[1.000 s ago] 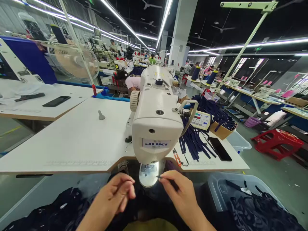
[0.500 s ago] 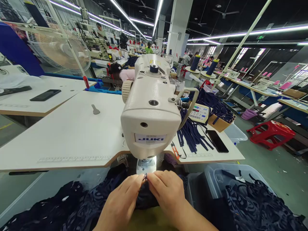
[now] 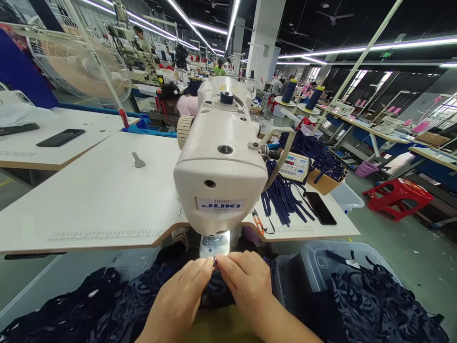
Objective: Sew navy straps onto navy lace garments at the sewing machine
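My left hand (image 3: pixel 180 297) and my right hand (image 3: pixel 246 281) meet fingertip to fingertip just under the head of a cream JUKI sewing machine (image 3: pixel 221 162). Both pinch a fold of dark navy patterned fabric (image 3: pixel 214 290) at the lit needle area (image 3: pixel 214 245). The fingers of each hand are closed on the cloth. More of this fabric spreads over my lap to the left (image 3: pixel 89 305). The needle itself is hidden behind my fingers.
White table (image 3: pixel 100 195) carries navy straps (image 3: pixel 285 200), a black phone (image 3: pixel 320 208), orange snips (image 3: pixel 257 221), a control panel (image 3: pixel 294 166) and a cardboard box (image 3: pixel 323 181). A clear bin (image 3: pixel 321 267) with navy fabric sits at right. Fan (image 3: pixel 80 64), red stool (image 3: pixel 398 195), other workers behind.
My hands came together from apart and now pinch the fabric at the needle. The view moved slightly closer to the machine; since half a second ago the hands have barely shifted.
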A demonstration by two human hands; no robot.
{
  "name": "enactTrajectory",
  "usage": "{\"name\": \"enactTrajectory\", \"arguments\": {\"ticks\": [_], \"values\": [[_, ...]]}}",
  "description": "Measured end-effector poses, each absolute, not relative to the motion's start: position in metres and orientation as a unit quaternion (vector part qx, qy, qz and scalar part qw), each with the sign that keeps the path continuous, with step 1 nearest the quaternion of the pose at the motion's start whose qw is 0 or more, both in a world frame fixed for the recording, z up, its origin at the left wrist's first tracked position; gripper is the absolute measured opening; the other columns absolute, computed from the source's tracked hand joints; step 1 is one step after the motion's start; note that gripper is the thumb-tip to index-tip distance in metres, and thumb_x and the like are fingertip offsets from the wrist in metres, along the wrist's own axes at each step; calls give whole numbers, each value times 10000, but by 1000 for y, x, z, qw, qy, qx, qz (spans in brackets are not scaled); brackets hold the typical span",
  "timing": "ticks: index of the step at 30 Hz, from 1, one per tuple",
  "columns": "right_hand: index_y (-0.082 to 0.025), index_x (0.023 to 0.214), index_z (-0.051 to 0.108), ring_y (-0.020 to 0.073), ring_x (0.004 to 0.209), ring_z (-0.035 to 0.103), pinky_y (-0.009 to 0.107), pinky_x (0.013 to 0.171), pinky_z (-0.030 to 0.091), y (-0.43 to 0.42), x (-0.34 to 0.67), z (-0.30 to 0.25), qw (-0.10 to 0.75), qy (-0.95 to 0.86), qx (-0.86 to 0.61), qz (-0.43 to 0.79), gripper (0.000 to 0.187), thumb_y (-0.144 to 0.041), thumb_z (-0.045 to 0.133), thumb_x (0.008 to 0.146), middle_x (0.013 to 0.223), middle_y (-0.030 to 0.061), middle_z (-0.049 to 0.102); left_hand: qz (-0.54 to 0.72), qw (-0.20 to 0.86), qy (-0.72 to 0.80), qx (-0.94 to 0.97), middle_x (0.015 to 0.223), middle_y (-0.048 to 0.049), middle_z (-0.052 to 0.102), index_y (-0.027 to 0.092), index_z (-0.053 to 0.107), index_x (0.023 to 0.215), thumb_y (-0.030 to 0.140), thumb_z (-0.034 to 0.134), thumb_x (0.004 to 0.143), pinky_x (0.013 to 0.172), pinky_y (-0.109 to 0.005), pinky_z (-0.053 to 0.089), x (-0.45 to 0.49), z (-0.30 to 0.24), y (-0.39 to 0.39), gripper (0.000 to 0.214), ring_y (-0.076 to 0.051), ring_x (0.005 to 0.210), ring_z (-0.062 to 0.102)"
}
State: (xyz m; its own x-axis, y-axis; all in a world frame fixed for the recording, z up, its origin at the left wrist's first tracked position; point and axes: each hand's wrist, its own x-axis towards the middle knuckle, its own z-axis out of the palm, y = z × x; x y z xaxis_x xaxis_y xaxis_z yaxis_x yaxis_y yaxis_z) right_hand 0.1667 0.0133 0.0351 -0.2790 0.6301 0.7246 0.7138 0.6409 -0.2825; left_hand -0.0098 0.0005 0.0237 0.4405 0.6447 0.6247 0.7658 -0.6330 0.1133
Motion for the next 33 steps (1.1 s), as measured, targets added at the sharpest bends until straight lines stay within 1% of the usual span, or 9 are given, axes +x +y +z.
{"name": "enactTrajectory", "arguments": {"ticks": [3, 7, 10, 12, 14, 18, 24, 28, 33], "values": [[-193, 944, 654, 131, 561, 569, 290, 522, 331, 14, 163, 34, 429, -791, -436, -28, 102, -171, 562, 907, 688, -3, 681, -282, 173, -392, -858, 975, -57, 691, 139, 550, 1115, 114, 345, 921, 792, -248, 514, -11, 23, 0, 283, -142, 842, 650], [-205, 898, 657, 140, 621, 607, 263, 584, 416, 14, 161, 30, 432, -776, -456, 59, 157, -228, 508, 941, 709, 6, 676, -268, 196, -379, -864, 936, -49, 692, 144, 563, 1061, 88, 329, 915, 738, -251, 506, -7, 27, 1, 282, -142, 806, 645], [-194, 1070, 623, 147, 758, 652, 245, 694, 484, 12, 168, 32, 421, -786, -421, 166, 220, -206, 433, 961, 876, 37, 705, -301, 190, -398, -846, 887, -47, 690, 129, 553, 1073, 105, 329, 921, 713, -237, 499, -4, 29, 0, 272, -132, 770, 646], [-193, 1235, 534, 133, 758, 657, 227, 701, 501, 11, 175, 36, 379, -788, -414, 253, 302, -197, 392, 969, 893, 25, 704, -309, 171, -417, -837, 754, -9, 657, 138, 552, 1086, 158, 350, 935, 597, -224, 474, -3, 30, 0, 253, -112, 630, 614], [-224, 1277, 507, 123, 753, 660, 218, 709, 504, 11, 181, 40, 340, -787, -425, 289, 328, -204, 395, 969, 884, 3, 703, -312, 151, -426, -836, 667, 22, 610, 161, 563, 1065, 203, 366, 943, 526, -222, 435, -1, 31, -1, 235, -101, 546, 575], [-265, 1038, 655, 125, 827, 650, 214, 740, 487, 12, 185, 42, 348, -793, -446, 225, 189, -239, 497, 938, 973, 5, 688, -321, 133, -425, -836, 698, 13, 629, 170, 569, 1032, 235, 378, 948, 560, -217, 444, 2, 30, 0, 218, -103, 573, 598], [-203, 922, 592, 127, 824, 583, 228, 720, 476, 15, 178, 36, 482, -680, -495, 245, 129, -159, 472, 900, 878, 22, 602, -336, 95, -441, -827, 613, 27, 614, 148, 529, 1130, 295, 394, 954, 563, -182, 450, 11, 20, -1, 266, -87, 513, 591], [-205, 985, 553, 132, 853, 562, 246, 755, 482, 15, 184, 41, 448, -707, -460, 296, 152, -155, 424, 920, 918, 29, 566, -348, 70, -442, -823, 549, 59, 584, 218, 577, 1078, 304, 432, 936, 513, -164, 434, 6, 19, -3, 220, -81, 467, 573], [-242, 1147, 545, 122, 822, 557, 233, 742, 495, 11, 197, 49, 323, -811, -421, 246, 226, -258, 522, 923, 1019, 40, 542, -313, -17, -465, -828, 776, 34, 722, 248, 620, 986, 367, 445, 919, 568, -155, 495, -8, 32, -4, 221, -98, 610, 673]]}}
